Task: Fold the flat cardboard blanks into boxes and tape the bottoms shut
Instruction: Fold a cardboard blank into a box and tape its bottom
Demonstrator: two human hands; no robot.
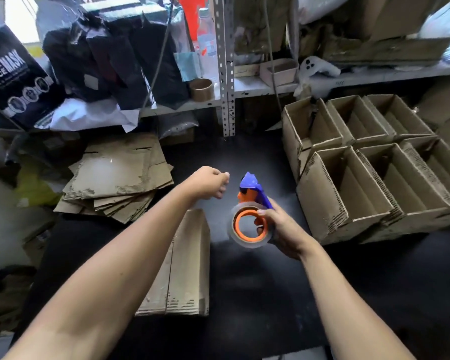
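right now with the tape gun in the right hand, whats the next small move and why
Probably bring the left hand to the tape dispenser to catch the tape's free end. The right hand grips the dispenser by its clear roll, the left hand hovers just beside its blue head with fingers curled and holding nothing, and a box lies below the arms, apparently awaiting tape.
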